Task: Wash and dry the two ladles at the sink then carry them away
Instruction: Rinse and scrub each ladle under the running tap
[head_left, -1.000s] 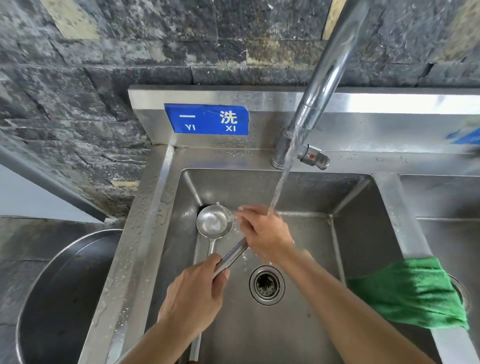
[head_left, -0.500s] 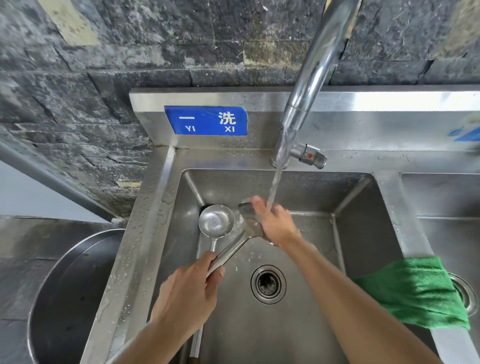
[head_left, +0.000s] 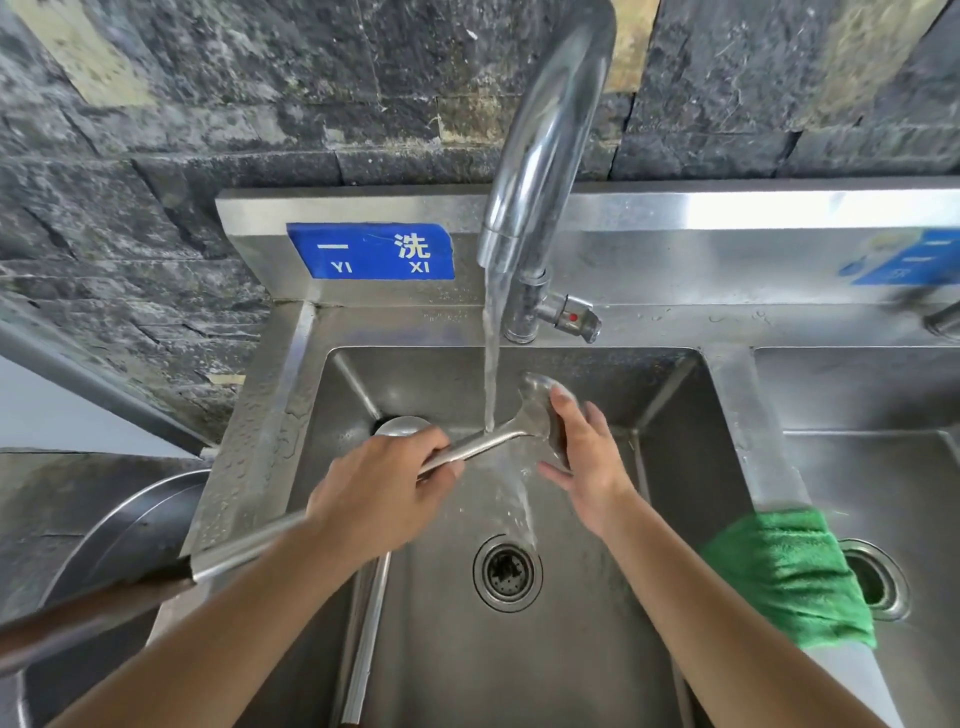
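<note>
My left hand (head_left: 382, 488) grips the metal shaft of a steel ladle (head_left: 488, 441), whose long handle runs back past the sink's left edge. Its bowl points right, and my right hand (head_left: 582, 457) cups and rubs that bowl with the fingers wrapped around it. Water from the tap (head_left: 540, 171) falls on the shaft just left of the bowl. A second ladle (head_left: 400, 425) lies in the sink basin (head_left: 597, 649); my left hand hides most of its bowl, and its handle runs toward the front edge.
A green cloth (head_left: 789, 577) hangs over the divider between this basin and the right basin. The drain (head_left: 508, 571) sits in the basin's middle. A large steel pot (head_left: 114, 530) stands on the floor at the left. A stone wall rises behind the sink.
The held ladle has swung right and up, so the stream now hits its shaft instead of the bowl. Both hands shifted right with it, and my left hand now covers the resting ladle's bowl.
</note>
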